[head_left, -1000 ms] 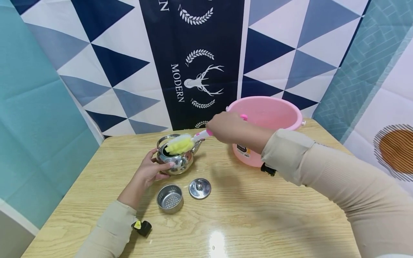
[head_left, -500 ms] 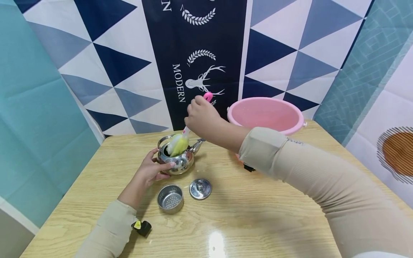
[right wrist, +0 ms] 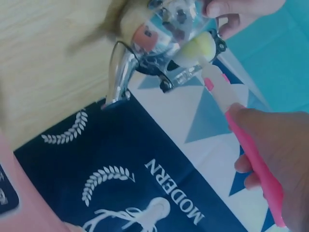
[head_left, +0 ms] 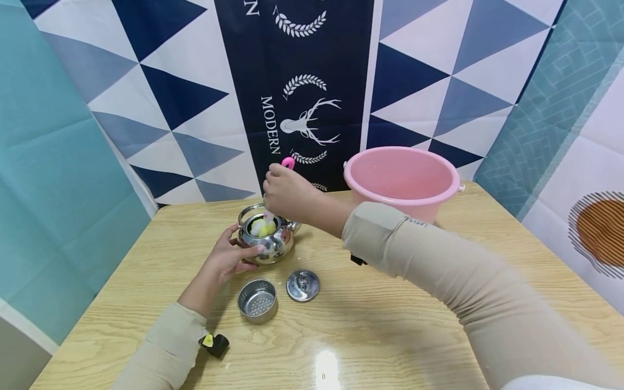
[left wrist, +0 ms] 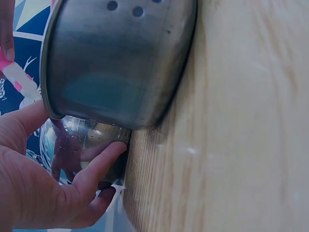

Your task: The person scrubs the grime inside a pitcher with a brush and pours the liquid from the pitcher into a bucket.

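My left hand [head_left: 226, 255] holds the side of a shiny steel teapot [head_left: 277, 250] standing on the table, thumb along its front. In the left wrist view its fingers [left wrist: 99, 166] lie around the wet, rounded body. A bottle brush [right wrist: 253, 162] with a pink-and-white handle is gripped in my right hand [head_left: 287, 190], above the teapot. The brush's yellow-and-white head [head_left: 263, 227] sits down in the teapot's open mouth. The raised handle of the pot arches behind the opening, and my right hand partly hides the spout, which shows in the right wrist view.
A perforated steel strainer basket [head_left: 257, 301] stands in front of the teapot, with the knobbed lid [head_left: 302, 285] lying beside it. A pink bucket [head_left: 390, 199] stands at the back right, near the patterned cloth backdrop [head_left: 195, 108].
My right hand has moved left and tilted the brush upright, lowering its head from over the rim into the teapot. The left hand and teapot have stayed in place.
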A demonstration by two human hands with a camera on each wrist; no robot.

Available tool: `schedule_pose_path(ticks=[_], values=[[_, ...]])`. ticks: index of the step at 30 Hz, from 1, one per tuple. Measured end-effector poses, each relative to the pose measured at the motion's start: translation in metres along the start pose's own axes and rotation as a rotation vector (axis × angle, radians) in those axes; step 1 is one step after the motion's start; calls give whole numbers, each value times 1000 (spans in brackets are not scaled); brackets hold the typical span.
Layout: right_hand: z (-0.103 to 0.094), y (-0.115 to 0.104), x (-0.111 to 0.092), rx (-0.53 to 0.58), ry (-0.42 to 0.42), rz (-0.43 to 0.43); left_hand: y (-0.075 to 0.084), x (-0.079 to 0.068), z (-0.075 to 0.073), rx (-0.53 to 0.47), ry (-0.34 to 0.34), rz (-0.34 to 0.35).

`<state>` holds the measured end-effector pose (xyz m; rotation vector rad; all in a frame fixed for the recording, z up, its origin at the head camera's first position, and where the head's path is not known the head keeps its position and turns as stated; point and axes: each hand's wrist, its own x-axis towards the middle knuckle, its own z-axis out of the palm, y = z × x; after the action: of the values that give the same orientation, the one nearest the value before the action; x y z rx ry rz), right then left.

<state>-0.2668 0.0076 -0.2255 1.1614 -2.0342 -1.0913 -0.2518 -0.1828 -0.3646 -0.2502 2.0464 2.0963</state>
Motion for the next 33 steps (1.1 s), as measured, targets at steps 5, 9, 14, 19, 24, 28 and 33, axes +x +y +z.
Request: schedule_pose_path(ticks=[5,9,14,19,24,28,33], values=[[5,-8,5,-52,123,18,0,0,-1,-3,-6,7],[10,-15,8,-120,261,33,0,0,-2,-6,-16,18],[12,-22,8,-163,301,15,1,0,-1,-3,-18,20],[14,-21,9,-208,279,0,0,-1,-1,-6,-16,19],[13,-15,10,-197,247,-24,0,-2,-2,-4,-24,23],[6,-10,12,-118,182,-39,0,-3,-2,-6,-30,19],[-3,-4,12,21,71,-2,2,-4,-2,-1,-32,12]])
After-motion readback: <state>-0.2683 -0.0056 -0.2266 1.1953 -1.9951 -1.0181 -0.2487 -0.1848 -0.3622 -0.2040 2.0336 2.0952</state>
